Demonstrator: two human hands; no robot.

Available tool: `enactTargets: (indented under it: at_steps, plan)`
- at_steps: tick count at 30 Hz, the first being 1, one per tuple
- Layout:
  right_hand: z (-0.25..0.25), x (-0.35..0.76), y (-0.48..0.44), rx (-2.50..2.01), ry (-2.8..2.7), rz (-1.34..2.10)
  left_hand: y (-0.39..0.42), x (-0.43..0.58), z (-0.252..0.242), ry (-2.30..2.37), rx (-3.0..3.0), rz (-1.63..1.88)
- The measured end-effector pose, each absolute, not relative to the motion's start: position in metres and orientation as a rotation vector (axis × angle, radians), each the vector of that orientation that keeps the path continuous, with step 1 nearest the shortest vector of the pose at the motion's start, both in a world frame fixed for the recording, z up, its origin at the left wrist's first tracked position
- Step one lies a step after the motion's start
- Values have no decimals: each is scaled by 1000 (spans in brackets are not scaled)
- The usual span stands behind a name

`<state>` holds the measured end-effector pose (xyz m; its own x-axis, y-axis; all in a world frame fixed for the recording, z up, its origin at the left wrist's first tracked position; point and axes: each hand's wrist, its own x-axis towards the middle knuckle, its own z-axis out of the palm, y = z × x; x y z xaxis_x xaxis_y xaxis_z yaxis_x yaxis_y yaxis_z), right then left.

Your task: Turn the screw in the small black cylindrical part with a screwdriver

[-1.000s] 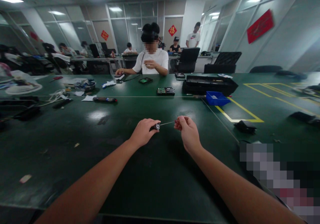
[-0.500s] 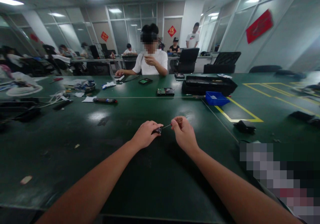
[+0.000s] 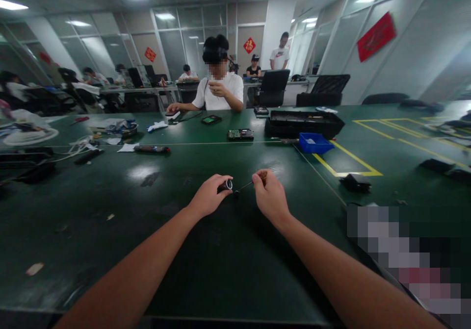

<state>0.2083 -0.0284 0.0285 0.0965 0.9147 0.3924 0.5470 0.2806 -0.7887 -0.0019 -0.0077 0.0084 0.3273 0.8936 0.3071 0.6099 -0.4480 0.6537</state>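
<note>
Over the middle of the green table [image 3: 206,280], my left hand [image 3: 206,195] is closed around a short dark cylinder [image 3: 225,186], its pale-rimmed round end facing right. Pinched in my right hand [image 3: 271,197] is a slim screwdriver [image 3: 246,186], its thin metal shaft slanting down to the left and its handle hidden by the fingers. A small dark round piece [image 3: 237,193] is at the shaft's tip, just right of the cylinder and apart from it. Whether the piece is fixed to the tip or rests on the table, I cannot tell.
Ahead lie a hard drive [image 3: 240,134], a long black tray [image 3: 304,123] and a blue bin [image 3: 315,143]. A dark-handled tool [image 3: 151,149] lies at left. A black block [image 3: 355,183] sits at right. A person [image 3: 221,89] sits across the table.
My left hand has drawn the cylinder slightly up and left, away from the screwdriver's tip. The dark round piece now shows separately at the tip. My right hand keeps its pinch.
</note>
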Motion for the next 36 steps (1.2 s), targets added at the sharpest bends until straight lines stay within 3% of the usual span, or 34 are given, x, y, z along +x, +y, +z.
enactTargets:
  at_steps: [9,17,26,31,36]
  plan:
    - [33,210,-30,-1356,-1538,460,-1,0,16,1071,1449,1215]
    - [35,211,-31,-1320,-1510,451,4,-4,47,1383,1996,931]
    - [38,211,-33,-1317,-1502,469,23,13,18,1306,2492,411]
    - [37,209,-34,-1314,-1506,465,21,10,20,1296,2549,410]
    - [38,210,-36,-1309,-1527,476,24,-12,25,1357,2262,655]
